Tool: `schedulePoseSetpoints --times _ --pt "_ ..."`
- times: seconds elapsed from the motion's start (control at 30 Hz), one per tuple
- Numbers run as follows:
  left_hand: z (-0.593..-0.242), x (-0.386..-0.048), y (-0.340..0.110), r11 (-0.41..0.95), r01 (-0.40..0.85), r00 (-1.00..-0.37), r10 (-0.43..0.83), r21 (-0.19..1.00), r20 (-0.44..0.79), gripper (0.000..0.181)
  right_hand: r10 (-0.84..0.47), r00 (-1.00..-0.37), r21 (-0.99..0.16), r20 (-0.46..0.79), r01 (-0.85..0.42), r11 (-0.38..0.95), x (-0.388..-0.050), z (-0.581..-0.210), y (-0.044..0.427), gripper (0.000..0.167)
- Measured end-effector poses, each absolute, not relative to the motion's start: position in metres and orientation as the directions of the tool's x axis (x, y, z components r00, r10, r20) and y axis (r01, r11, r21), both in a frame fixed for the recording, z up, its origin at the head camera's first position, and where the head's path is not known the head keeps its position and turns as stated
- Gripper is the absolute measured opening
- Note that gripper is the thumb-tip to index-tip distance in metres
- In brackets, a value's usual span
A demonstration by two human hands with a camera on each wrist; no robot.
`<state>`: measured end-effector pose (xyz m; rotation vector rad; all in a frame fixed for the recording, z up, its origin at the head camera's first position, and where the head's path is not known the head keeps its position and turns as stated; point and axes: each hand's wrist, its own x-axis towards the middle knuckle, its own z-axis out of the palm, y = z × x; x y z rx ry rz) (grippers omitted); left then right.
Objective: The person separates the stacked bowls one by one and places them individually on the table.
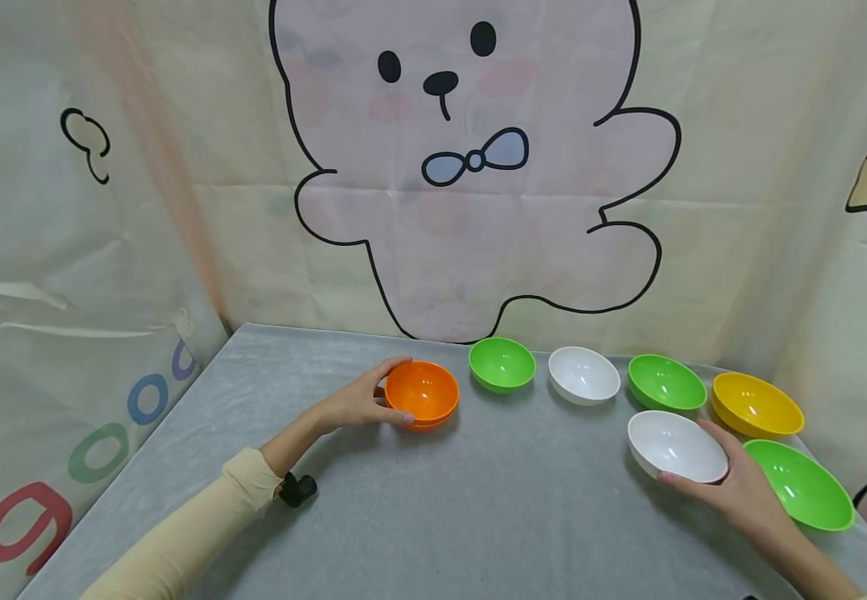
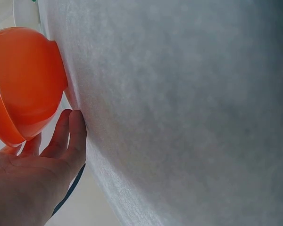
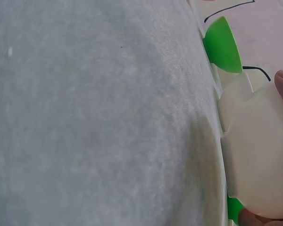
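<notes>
In the head view, my left hand (image 1: 362, 402) grips the left side of an orange bowl (image 1: 422, 390), thumb in front and fingers behind. A second orange rim shows just beneath, so the bowls look nested. The left wrist view shows the orange bowl (image 2: 33, 80) with its base at the grey cloth and the fingers (image 2: 61, 136) against its side. At the right, my right hand (image 1: 749, 483) holds a white bowl (image 1: 677, 446) by its rim, tilted slightly. The right wrist view shows this white bowl (image 3: 262, 155) from the side, between thumb and fingers.
Along the back stand a green bowl (image 1: 503, 365), a white bowl (image 1: 583, 375), another green bowl (image 1: 666, 383) and a yellow bowl (image 1: 756, 404). A larger green bowl (image 1: 801, 485) lies beside the right forearm. Grey cloth covers the table (image 1: 478, 517); a printed curtain (image 1: 478, 250) hangs behind.
</notes>
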<state>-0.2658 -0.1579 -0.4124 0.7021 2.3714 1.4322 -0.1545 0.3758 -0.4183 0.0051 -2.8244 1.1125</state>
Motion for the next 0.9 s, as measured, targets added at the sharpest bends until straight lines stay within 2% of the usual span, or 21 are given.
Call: schedulePoseSetpoints --times 0.4,0.9 --pt "-0.4121 -0.2654 -0.1579 0.404 0.258 -0.845 0.535 0.878 0.002 0.092 0.096 -0.992 -0.672 0.085 0.014 0.74 -0.1557 -0.4214 0.375 0.105" --pt "-0.4126 -0.2659 -0.1585 0.388 0.255 -0.841 0.54 0.886 0.006 0.092 0.105 -0.992 -0.714 0.063 0.029 0.7 -0.1566 -0.4277 0.3763 0.111"
